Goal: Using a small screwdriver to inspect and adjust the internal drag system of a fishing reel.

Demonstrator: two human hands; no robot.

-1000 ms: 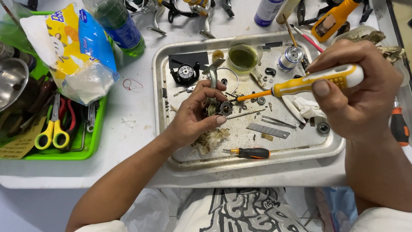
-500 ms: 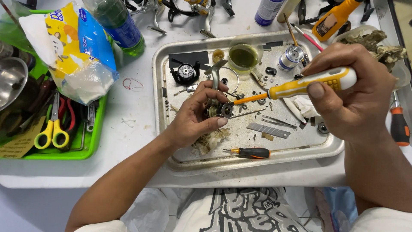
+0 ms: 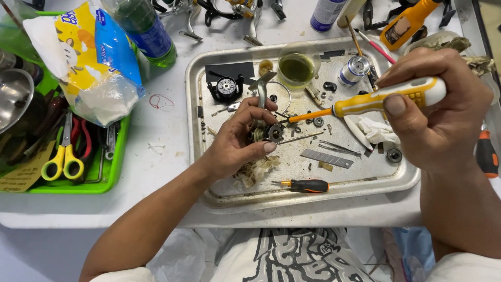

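Over the metal tray (image 3: 209,172) on the desk, the left hand (image 3: 237,143) has its fingers (image 3: 261,148) closed around a small metal mechanism (image 3: 267,133). The right hand (image 3: 436,117) grips a yellow screwdriver (image 3: 376,100), whose tip meets the mechanism from the right.

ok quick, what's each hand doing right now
Left hand: closed on a small metal part over the tray.
Right hand: closed on a yellow screwdriver, tip at that part.
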